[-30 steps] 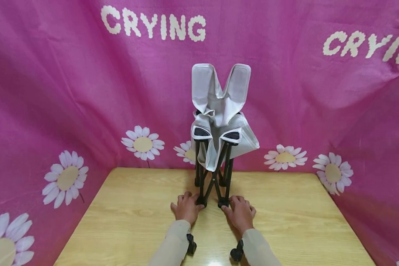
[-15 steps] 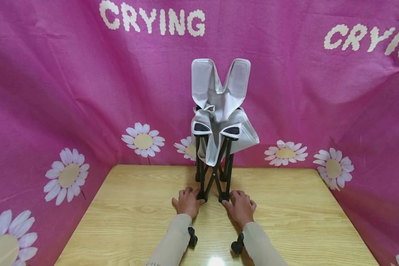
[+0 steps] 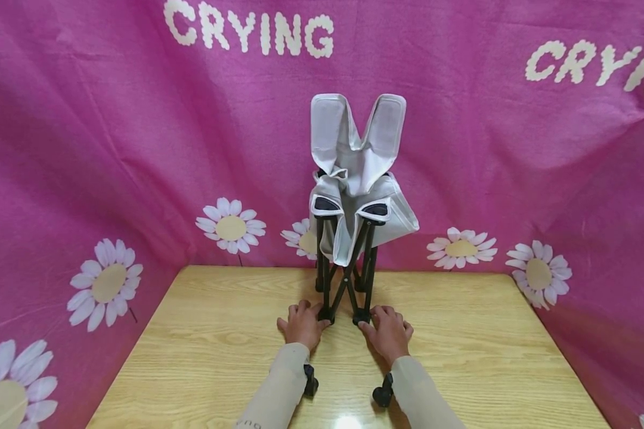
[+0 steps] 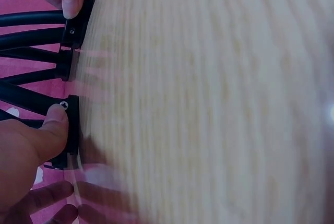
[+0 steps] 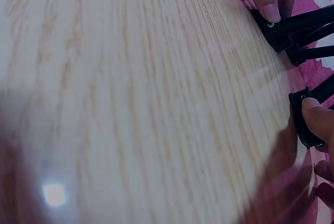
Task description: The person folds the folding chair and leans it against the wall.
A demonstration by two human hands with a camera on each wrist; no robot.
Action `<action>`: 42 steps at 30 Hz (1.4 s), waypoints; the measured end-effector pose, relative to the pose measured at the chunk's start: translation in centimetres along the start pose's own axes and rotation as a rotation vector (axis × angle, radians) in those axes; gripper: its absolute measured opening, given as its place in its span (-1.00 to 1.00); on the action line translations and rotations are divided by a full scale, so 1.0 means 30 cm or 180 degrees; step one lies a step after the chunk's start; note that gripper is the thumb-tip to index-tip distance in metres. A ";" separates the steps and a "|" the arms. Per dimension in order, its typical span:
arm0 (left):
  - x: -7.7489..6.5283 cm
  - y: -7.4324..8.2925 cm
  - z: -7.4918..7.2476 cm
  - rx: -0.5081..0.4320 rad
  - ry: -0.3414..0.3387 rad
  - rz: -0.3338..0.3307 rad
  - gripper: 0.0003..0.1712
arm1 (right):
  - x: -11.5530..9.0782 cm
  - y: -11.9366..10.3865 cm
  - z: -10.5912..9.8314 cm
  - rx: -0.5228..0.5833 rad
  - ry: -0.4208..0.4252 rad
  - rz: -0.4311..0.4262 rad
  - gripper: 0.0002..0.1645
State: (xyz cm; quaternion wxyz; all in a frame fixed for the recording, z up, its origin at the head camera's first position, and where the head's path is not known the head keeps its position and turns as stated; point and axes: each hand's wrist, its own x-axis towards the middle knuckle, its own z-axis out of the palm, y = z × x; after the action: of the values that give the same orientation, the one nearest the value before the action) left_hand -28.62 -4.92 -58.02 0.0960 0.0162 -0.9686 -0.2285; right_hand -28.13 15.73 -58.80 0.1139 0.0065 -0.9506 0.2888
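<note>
A small folding chair [image 3: 354,173] stands upright on the table, half folded, its grey fabric hanging in creases and its black legs drawn close together. My left hand [image 3: 302,326] grips the front left foot, the thumb laid over the black plastic end [image 4: 73,135] and the fingers behind it. On the other side my right hand [image 3: 390,336] pinches the front right foot [image 5: 298,122] in the same way, thumb on its face. Both feet sit at the tabletop. The crossed front bars [image 3: 346,280] meet between my hands. The rear feet stand farther back, partly hidden by the front legs.
The wood-grain table [image 3: 220,369] reaches back to a pink cloth [image 3: 247,137] printed with daisies and lettering, which also hangs at both sides. A black wrist camera mount [image 3: 383,391] sits on my right wrist, another [image 3: 310,381] on my left.
The head view has tilted down slightly, so everything sits a little higher in the frame. Both hands keep their hold on the chair's front feet, and the chair stays in place.
</note>
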 end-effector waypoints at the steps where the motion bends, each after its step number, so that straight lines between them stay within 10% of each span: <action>1: 0.000 -0.001 0.001 0.0005 0.0001 0.0001 -0.44 | 0.000 0.001 0.001 0.0003 0.0007 -0.0005 -0.60; 42: -0.019 -0.023 0.018 0.0103 0.0155 0.0238 -0.39 | -0.030 0.033 0.021 0.0154 0.0390 -0.0332 -0.43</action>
State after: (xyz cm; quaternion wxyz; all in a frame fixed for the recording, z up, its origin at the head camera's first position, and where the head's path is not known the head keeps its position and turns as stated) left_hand -28.18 -5.27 -58.90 0.1278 -0.0128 -0.9695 -0.2087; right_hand -27.48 16.14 -60.05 0.1866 0.0411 -0.9329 0.3053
